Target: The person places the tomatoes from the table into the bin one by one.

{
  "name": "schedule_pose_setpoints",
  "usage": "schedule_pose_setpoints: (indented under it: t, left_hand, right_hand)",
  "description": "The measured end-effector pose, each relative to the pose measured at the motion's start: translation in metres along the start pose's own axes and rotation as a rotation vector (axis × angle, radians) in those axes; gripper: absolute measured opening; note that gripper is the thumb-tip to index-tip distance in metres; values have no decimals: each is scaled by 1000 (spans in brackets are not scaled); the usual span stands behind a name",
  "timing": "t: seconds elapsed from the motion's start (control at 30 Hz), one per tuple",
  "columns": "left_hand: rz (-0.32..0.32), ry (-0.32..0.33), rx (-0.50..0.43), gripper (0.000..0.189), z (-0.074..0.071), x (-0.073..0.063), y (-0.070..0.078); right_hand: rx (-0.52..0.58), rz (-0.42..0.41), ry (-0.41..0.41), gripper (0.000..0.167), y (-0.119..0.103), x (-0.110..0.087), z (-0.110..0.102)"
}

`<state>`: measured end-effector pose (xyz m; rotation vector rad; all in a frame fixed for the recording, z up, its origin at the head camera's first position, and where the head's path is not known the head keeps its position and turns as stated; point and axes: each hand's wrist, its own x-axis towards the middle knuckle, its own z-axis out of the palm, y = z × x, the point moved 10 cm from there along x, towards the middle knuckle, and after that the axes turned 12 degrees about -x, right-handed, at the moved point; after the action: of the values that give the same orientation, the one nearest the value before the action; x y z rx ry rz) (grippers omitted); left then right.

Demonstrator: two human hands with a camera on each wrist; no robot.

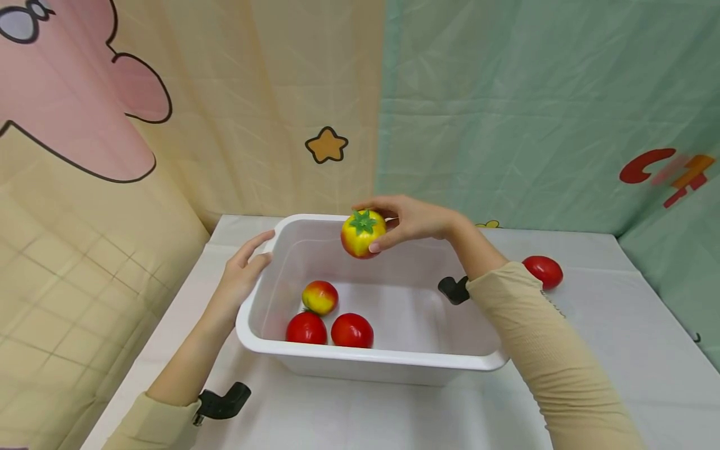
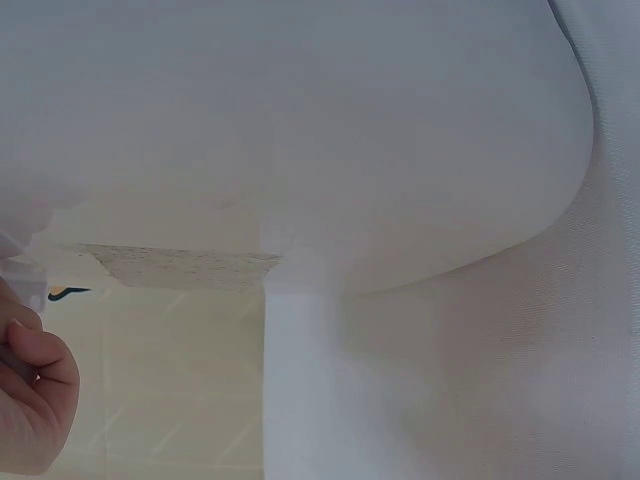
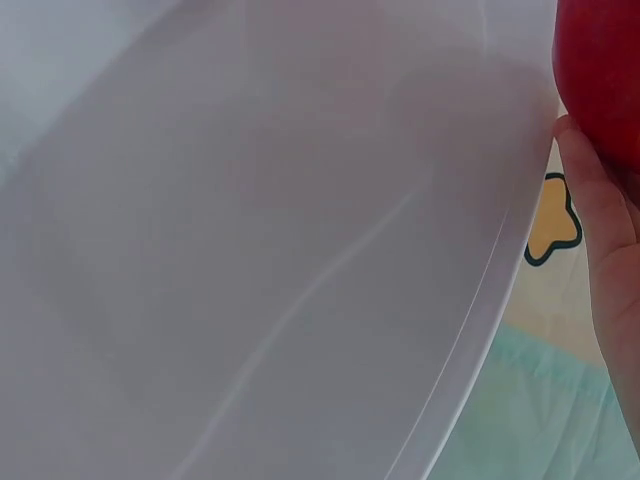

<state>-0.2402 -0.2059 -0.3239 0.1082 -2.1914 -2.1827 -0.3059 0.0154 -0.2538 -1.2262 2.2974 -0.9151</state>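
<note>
Yellow-red fruit (image 1: 360, 240) pinched by right hand (image 1: 413, 220) at frame centre, over white tub (image 1: 394, 355). Tub gripped by left hand (image 1: 242, 270), left of centre. Fruit could be dropped if pinch slackened.

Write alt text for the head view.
A right hand holds a red-and-yellow fruit over a white tub containing three more fruits. The left hand grips its rim; a red fruit lies outside.
</note>
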Motion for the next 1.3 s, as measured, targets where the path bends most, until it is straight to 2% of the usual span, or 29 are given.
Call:
schedule_pose_setpoints:
  t: [0.3, 0.47, 0.63, 0.93, 1.3]
  left_hand:
    - [11, 0, -21, 47, 1, 0, 1]
    - [14, -2, -34, 47, 1, 0, 1]
    - [0, -2, -21, 48, 1, 0, 0]
    - [-12, 0, -5, 48, 0, -2, 0]
    - [-8, -6, 7, 48, -1, -3, -1]
  right_hand:
    - [-11, 2, -27, 70, 1, 0, 3]
    - [-53, 17, -42, 72, 2, -2, 2]
    - [-77, 34, -14, 70, 2, -10, -8]
    - [-68, 75, 108, 68, 5, -48, -49]
    - [-82, 194, 217, 62, 29, -108, -83]
